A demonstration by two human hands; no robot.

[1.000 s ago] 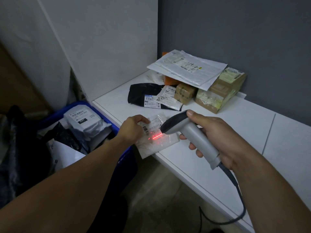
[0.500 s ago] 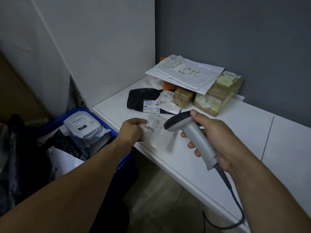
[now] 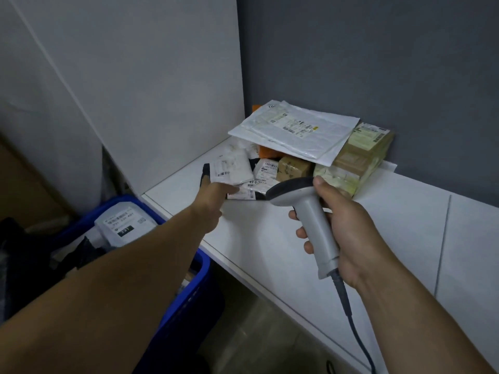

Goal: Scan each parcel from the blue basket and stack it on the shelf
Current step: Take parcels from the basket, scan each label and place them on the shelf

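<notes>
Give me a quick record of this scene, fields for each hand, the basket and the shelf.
left hand: fingers straight, at the clear parcel lying on the black bag
right hand: grips the scanner
blue basket: grey parcel on top
shelf: white mailer over brown boxes, back corner

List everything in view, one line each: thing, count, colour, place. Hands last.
shelf: one, white, against the grey wall
basket: one, blue, below the shelf's left end
labelled parcel: one, grey, in the basket
flat mailers: apparently two, white, atop the corner pile
boxes: two, brown, under the mailers
black parcel: one, black, left of the boxes
clear parcel: one, clear, on the black parcel
scanner: one, grey, above the shelf
left hand: touches the clear parcel
right hand: grips the scanner
</notes>
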